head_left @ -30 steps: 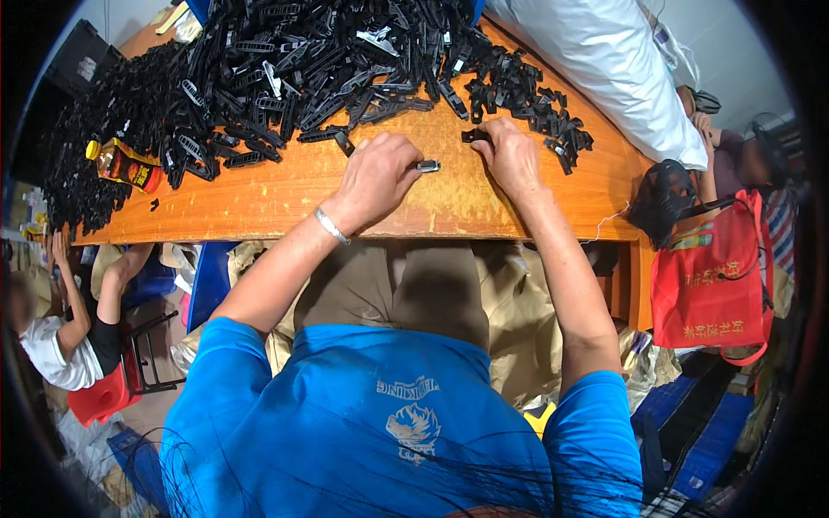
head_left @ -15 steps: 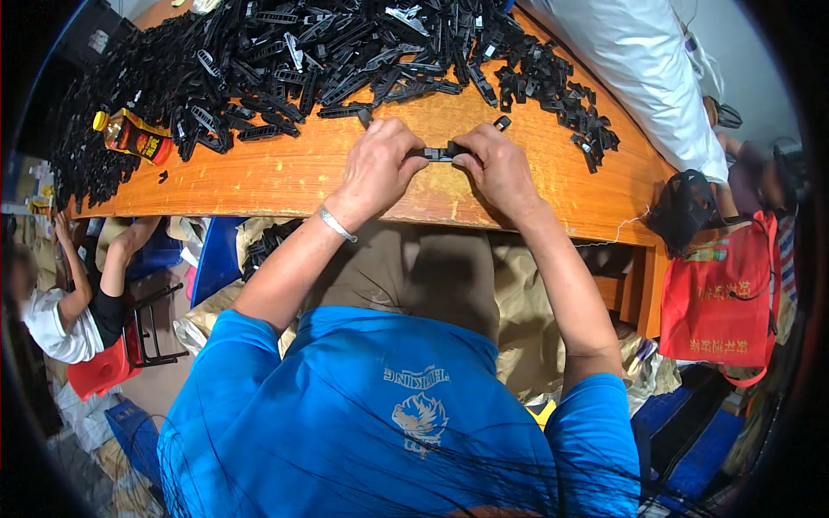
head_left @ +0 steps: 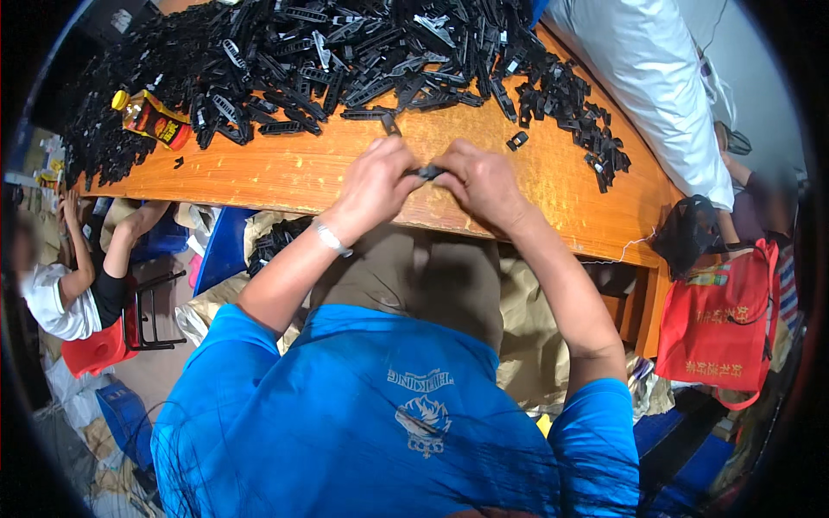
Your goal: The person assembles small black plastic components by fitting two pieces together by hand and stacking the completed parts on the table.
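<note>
Scuffed orange-brown wooden tabletop [head_left: 285,177] before me bears heaped black plastic parts [head_left: 259,56]. Left hand [head_left: 380,177] and right hand [head_left: 479,180], curled nearly closed, pinch a small dark piece [head_left: 427,172].

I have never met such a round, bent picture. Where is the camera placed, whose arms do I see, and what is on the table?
There is no machine here: the camera sits on a person's head and looks down. Its very wide lens bends straight edges and leaves dark corners. The blue shirt and both arms belong to the wearer.

The left hand and right hand meet near the front edge of the wooden table. Between their fingers is a small dark part, mostly hidden, so its shape is hard to tell.

Beyond the hands lies a big pile of black parts, with a smaller group of black pieces on the right. A yellow-capped bottle lies to the left.
</note>
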Motion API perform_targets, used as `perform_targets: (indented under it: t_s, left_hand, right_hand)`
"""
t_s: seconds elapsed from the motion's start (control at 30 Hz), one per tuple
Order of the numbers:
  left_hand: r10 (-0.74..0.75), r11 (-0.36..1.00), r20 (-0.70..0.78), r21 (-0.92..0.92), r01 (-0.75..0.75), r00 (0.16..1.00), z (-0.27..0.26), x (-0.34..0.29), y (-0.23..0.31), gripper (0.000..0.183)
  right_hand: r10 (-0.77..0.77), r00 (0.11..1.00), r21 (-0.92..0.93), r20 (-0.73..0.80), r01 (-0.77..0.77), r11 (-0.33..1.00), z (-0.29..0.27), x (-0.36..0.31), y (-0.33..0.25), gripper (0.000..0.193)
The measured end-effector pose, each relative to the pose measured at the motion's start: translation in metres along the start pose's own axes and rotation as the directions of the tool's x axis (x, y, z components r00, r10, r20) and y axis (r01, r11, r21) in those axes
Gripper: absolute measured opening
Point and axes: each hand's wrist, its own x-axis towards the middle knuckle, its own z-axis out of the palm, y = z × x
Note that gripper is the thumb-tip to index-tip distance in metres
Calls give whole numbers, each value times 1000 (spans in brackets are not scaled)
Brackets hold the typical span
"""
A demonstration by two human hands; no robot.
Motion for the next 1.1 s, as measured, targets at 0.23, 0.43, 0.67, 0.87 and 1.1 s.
perform_targets:
  t_s: [0.23,0.43,0.67,0.87,1.1]
  left_hand:
    - [-535,781,290,-190,595,794,-149,-75,-39,29]
    - [-64,931,-117,351,102,991,-85,14,-41,27]
    - [78,928,-187,374,-2,979,-46,19,-60,24]
    - [36,983,-146,182,-9,989,-30,-1,-39,25]
    - [-21,992,-117,123,35,993,-31,-5,-46,22]
  right_hand:
    - [175,980,131,-95,-162,978,38,40,-31,26]
    - [189,973,-58,-130,-197,979,67,82,-24,24]
    - [319,936,33,-147,-318,948,35,54,-20,32]
    - [456,873,111,-174,-443,890,23,19,-4,27]
    - [276,959,-1,-69,-277,961,0,1,-10,23]
